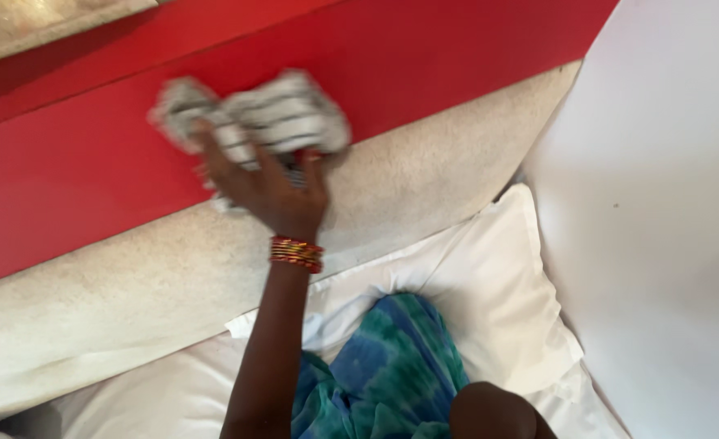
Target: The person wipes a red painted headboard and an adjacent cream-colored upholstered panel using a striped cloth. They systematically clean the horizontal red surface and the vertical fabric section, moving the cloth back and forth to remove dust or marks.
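You press one striped cloth (254, 122) (blurry, so its edges are hard to see) against the red panel (91, 162) with one hand (274, 191), fingers spread flat on it. One white pillow (473, 284) lies below. Your other hand is hidden.

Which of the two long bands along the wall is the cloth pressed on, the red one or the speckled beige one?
The red band, the upper one. The hand holds the striped cloth against it; the beige ledge lies below.
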